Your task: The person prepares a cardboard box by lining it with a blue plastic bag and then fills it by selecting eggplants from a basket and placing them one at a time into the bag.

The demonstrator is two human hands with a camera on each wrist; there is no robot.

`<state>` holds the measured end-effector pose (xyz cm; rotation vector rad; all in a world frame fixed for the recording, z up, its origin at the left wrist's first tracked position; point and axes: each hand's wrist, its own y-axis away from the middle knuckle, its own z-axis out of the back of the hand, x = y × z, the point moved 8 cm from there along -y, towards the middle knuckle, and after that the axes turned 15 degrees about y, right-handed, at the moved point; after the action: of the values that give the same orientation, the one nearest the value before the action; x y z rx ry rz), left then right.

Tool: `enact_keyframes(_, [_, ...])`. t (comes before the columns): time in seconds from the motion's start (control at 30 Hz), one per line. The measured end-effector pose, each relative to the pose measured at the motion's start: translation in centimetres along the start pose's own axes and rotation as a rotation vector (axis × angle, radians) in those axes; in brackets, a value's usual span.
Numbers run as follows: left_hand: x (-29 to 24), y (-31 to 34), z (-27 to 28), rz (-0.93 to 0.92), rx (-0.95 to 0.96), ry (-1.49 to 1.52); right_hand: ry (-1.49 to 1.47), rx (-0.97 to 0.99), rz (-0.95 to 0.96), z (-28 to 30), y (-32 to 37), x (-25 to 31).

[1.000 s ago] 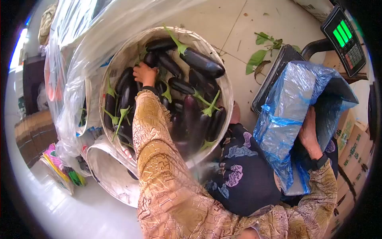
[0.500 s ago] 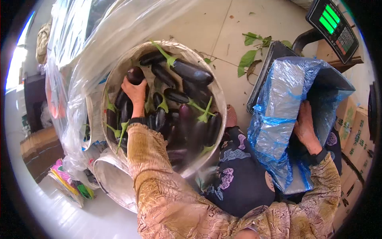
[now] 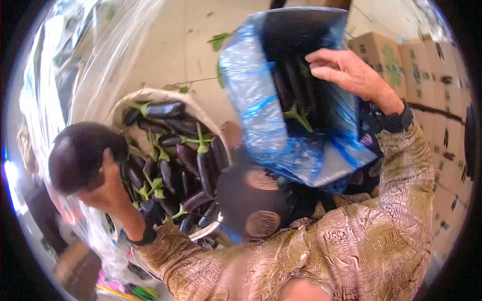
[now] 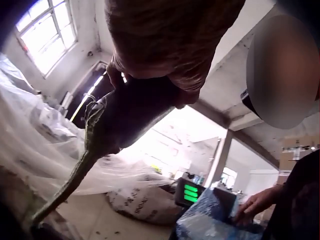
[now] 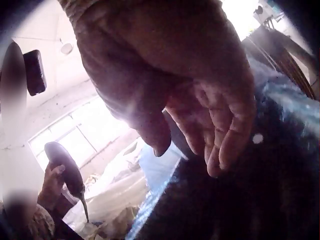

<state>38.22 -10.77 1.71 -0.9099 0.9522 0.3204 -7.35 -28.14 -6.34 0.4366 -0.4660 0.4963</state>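
In the head view a dark eggplant is raised at the left, gripped by the left hand. The left wrist view shows that eggplant with its long green stem pointing down, under the curled left hand. Below and right of it stands a round basket of eggplants. The right hand hangs over the blue-plastic-lined box, fingers loosely bent and holding nothing; in the right wrist view the right hand is above the dark interior. Several eggplants lie inside the box.
Clear plastic sheeting hangs at the left. Cardboard boxes are stacked at the right. Green leaves lie on the tiled floor behind. A lit scale display shows in the left wrist view.
The left hand has lifted the eggplant out of the basket, up and to the left. The right hand has risen from inside the box to above it. The head view has shifted.
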Motion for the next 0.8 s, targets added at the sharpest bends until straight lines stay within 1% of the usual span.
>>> enact_keyframes(0.03, [-2.0,-0.6,-0.8,0.004,0.005,-0.016,-0.054,-0.044,-0.002,1.4,1.1,0.0])
enact_keyframes(0.07, [-4.0,-0.7,-2.0,0.059,0.045,0.035,-0.174,-0.053,-0.042,2.8,2.3,0.1])
enact_keyframes(0.1, [-5.1,-1.3,-2.6,0.046,0.055,0.047,-0.207,-0.016,-0.147,4.1,3.4,0.1])
enact_keyframes(0.13, [-5.4,-0.8,-4.7,0.08,0.094,0.372,-0.253,-0.026,-0.117,3.8,3.7,-1.5])
enact_keyframes(0.2, [-7.8,-1.4,-8.7,0.245,0.184,0.879,-0.281,-0.044,-0.104,4.5,4.8,-1.1])
enact_keyframes(0.23, [-10.7,-0.9,-12.0,0.36,0.237,1.033,-0.365,-0.046,-0.047,4.5,5.3,-0.6])
enact_keyframes(0.27, [-12.9,-0.7,-14.7,0.446,0.238,0.993,-0.45,-0.048,0.011,4.6,5.8,0.0])
enact_keyframes(0.3, [-14.3,0.1,-17.2,0.529,0.237,0.95,-0.459,-0.058,0.016,4.4,6.2,0.4])
enact_keyframes(0.33, [-15.3,1.8,-19.7,0.626,0.312,0.953,-0.606,-0.045,0.084,4.2,6.5,1.5])
enact_keyframes(0.37, [-14.7,2.9,-21.6,0.733,0.393,0.955,-0.753,-0.031,0.144,3.4,6.2,3.1])
enact_keyframes(0.4, [-13.9,3.7,-24.4,0.842,0.643,1.023,-0.891,0.03,0.151,2.8,6.3,4.1])
enact_keyframes(0.43, [-14.6,5.8,-26.2,0.875,0.715,0.939,-1.027,0.092,0.157,2.4,6.6,5.1])
enact_keyframes(0.47, [-16.9,8.0,-28.3,0.759,0.862,0.947,-1.002,0.052,0.182,2.7,6.8,5.9])
enact_keyframes(0.5, [-18.0,9.3,-29.8,0.663,0.895,0.948,-1.071,0.095,0.248,3.0,7.6,6.7])
enact_keyframes(0.53, [-18.9,10.4,-30.4,0.659,0.968,1.09,-1.148,0.081,0.202,2.3,7.6,6.0])
enact_keyframes(0.57, [-18.8,11.4,-31.0,0.672,0.979,1.103,-1.222,0.069,0.157,1.4,7.5,5.3])
enact_keyframes(0.6, [-18.7,12.3,-31.6,0.685,0.99,1.115,-1.228,0.067,0.165,1.3,7.8,5.0])
enact_keyframes(0.63, [-17.7,12.9,-32.2,0.718,0.941,0.999,-1.239,0.075,0.08,0.9,8.2,4.0])
enact_keyframes(0.67, [-16.5,13.9,-32.7,0.85,0.938,1.012,-1.251,0.085,-0.007,0.4,8.5,2.8])
enact_keyframes(0.7, [-16.4,14.6,-32.5,0.899,0.98,0.981,-1.257,0.081,-0.003,0.0,9.0,2.2])
enact_keyframes(0.77, [-14.6,16.4,-32.5,0.992,1.077,0.857,-1.441,0.248,-0.154,-2.4,10.1,0.8])
enact_keyframes(0.8, [-14.7,16.6,-32.4,0.989,1.077,0.848,-1.519,0.216,-0.047,-2.6,10.0,0.7])
